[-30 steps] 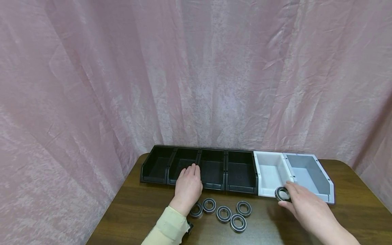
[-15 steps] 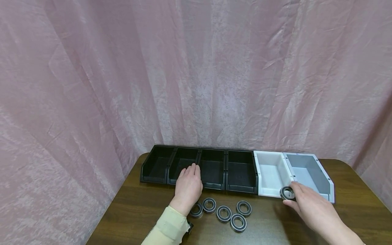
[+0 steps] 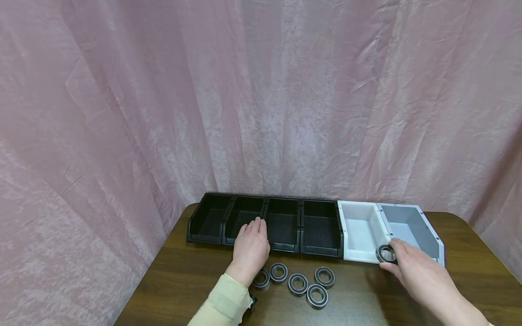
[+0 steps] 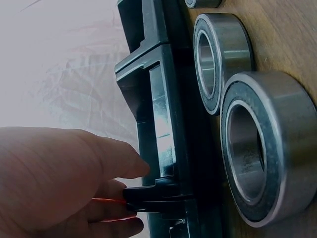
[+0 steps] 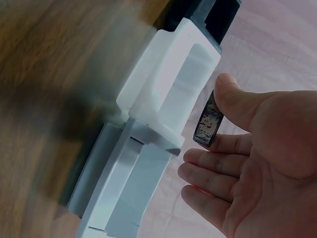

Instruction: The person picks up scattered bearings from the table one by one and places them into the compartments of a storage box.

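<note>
My right hand (image 3: 420,271) pinches a ball bearing (image 3: 379,254) between thumb and fingers, above the front lip of the white bin (image 3: 361,261). In the right wrist view the bearing (image 5: 208,124) shows edge-on, its rim mottled, with the other fingers spread behind it. My left hand (image 3: 251,244) rests over the front of the black bins (image 3: 281,247), its fingers fairly straight around a divider. Close by the left wrist, one bearing (image 3: 267,283) lies partly hidden, with another bearing (image 3: 273,273) just beside it; both look large in the left wrist view.
Several more bearings lie mid-table, including a bearing (image 3: 325,284) behind a nearer bearing (image 3: 317,305). A grey bin (image 3: 438,253) ends the row at right. Pink curtains (image 3: 261,99) hang behind the brown wooden table (image 3: 175,280).
My right hand has shifted slightly rightward and a little up with the bearing, along the white bin's front toward the grey bin. The left hand and the table's bearings have stayed put.
</note>
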Available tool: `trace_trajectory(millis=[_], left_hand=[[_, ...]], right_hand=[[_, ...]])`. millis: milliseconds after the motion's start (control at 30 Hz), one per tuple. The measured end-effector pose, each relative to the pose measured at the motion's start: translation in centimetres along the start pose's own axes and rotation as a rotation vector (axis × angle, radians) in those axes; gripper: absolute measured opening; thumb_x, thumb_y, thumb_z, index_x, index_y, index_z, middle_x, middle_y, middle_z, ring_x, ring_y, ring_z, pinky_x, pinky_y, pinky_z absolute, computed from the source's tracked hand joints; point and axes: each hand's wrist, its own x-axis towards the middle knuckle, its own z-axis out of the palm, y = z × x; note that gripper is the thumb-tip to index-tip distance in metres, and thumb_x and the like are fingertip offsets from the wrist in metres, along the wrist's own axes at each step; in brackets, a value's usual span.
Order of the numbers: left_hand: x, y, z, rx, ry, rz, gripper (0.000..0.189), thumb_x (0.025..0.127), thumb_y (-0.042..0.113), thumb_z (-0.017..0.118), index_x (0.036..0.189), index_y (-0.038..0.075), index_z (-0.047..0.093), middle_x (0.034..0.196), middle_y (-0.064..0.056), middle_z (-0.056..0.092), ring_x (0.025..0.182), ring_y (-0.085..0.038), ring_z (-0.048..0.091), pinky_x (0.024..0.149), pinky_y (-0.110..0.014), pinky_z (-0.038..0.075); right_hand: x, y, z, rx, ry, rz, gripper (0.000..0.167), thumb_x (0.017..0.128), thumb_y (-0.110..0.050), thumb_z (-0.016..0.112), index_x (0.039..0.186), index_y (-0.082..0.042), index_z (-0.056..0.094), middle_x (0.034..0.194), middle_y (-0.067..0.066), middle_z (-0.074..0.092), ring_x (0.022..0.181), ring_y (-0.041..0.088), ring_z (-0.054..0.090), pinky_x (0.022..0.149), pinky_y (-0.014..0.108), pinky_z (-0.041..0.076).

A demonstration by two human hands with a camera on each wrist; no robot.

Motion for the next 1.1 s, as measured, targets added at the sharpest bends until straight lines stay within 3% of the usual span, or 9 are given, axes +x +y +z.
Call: trace_trajectory(millis=[400, 567, 700, 833, 933, 1100], left_hand=[[0.0, 0.0, 0.1, 0.010, 0.037, 0.018, 0.058, 0.094, 0.022, 0.088, 0.142, -0.005, 0.069, 0.145, -0.023, 0.069, 0.129, -0.035, 0.071, 0.113, -0.051, 0.055], [0.0, 0.0, 0.0, 0.005, 0.031, 0.014, 0.058, 0.093, 0.022, 0.088, 0.142, -0.005, 0.069, 0.146, -0.023, 0.069, 0.129, -0.035, 0.071, 0.113, -0.052, 0.054], [-0.1, 0.0, 0.0, -0.002, 0.032, 0.016, 0.058, 0.093, 0.022, 0.088, 0.141, -0.005, 0.070, 0.145, -0.023, 0.069, 0.129, -0.036, 0.071, 0.112, -0.052, 0.055], [-0.1, 0.0, 0.0, 0.001, 0.037, 0.018, 0.058, 0.093, 0.022, 0.089, 0.141, -0.004, 0.070, 0.145, -0.023, 0.069, 0.129, -0.035, 0.071, 0.112, -0.052, 0.055], [-0.1, 0.0, 0.0, 0.004, 0.035, 0.016, 0.058, 0.093, 0.022, 0.089, 0.142, -0.004, 0.070, 0.145, -0.022, 0.069, 0.130, -0.035, 0.071, 0.113, -0.052, 0.055], [-0.1, 0.0, 0.0, 0.008, 0.047, 0.016, 0.056, 0.094, 0.021, 0.087, 0.140, -0.005, 0.070, 0.144, -0.023, 0.070, 0.129, -0.035, 0.071, 0.112, -0.052, 0.055]], right_hand=[[0.3, 1.8, 0.3, 0.014, -0.070, 0.071, 0.044, 0.089, -0.027, 0.092, 0.104, -0.007, 0.056, 0.083, -0.005, 0.045, 0.072, 0.016, 0.048, 0.056, 0.038, 0.043], [0.6, 2.7, 0.0, 0.010, -0.068, 0.091, 0.048, 0.091, -0.025, 0.090, 0.114, 0.002, 0.057, 0.095, 0.009, 0.062, 0.083, 0.031, 0.063, 0.059, 0.052, 0.054], [1.0, 3.7, 0.0, -0.008, -0.055, 0.082, 0.054, 0.092, -0.024, 0.090, 0.120, 0.011, 0.058, 0.118, 0.033, 0.068, 0.107, 0.051, 0.069, 0.079, 0.066, 0.059], [1.3, 4.5, 0.3, -0.037, -0.012, 0.041, 0.055, 0.088, -0.021, 0.091, 0.117, 0.016, 0.062, 0.134, 0.046, 0.059, 0.123, 0.063, 0.060, 0.100, 0.073, 0.051], [1.4, 5.2, 0.6, -0.045, 0.015, 0.026, 0.056, 0.086, -0.020, 0.092, 0.115, 0.018, 0.063, 0.135, 0.049, 0.057, 0.124, 0.066, 0.058, 0.104, 0.073, 0.048], [1.8, 6.1, 0.5, -0.016, -0.037, 0.084, 0.057, 0.091, -0.020, 0.088, 0.118, 0.021, 0.060, 0.139, 0.052, 0.051, 0.128, 0.070, 0.052, 0.107, 0.076, 0.044]])
